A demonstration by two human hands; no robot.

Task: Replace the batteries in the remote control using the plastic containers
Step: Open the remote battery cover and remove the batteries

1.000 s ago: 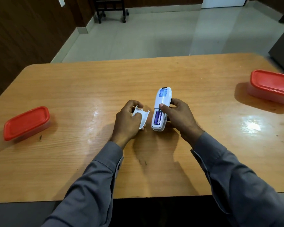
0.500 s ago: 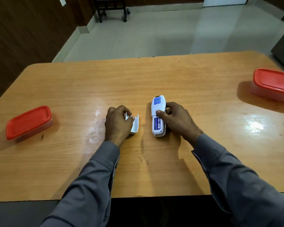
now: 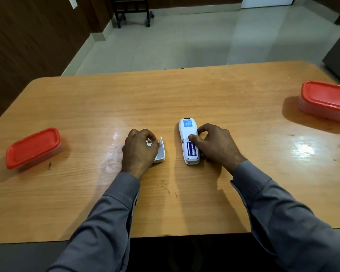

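A white remote control (image 3: 187,132) lies face down on the wooden table (image 3: 185,95), its battery bay uncovered with blue batteries (image 3: 191,148) showing inside. My right hand (image 3: 216,144) grips the remote from its right side, thumb at the top of the bay. The white battery cover (image 3: 161,153) rests on the table to the left of the remote, and my left hand (image 3: 138,149) holds it by its upper end. One plastic container with a red lid (image 3: 32,148) sits at the far left, another red-lidded container (image 3: 327,100) at the far right; both are closed.
The table's front edge runs just below my forearms. Beyond the far edge lie a tiled floor, a dark wooden wall at the left and a dark chair (image 3: 133,10) at the back.
Both hands came down from a raised position to the table. The remote now lies flat on the wood, and the cover has been lowered onto the table to its left.
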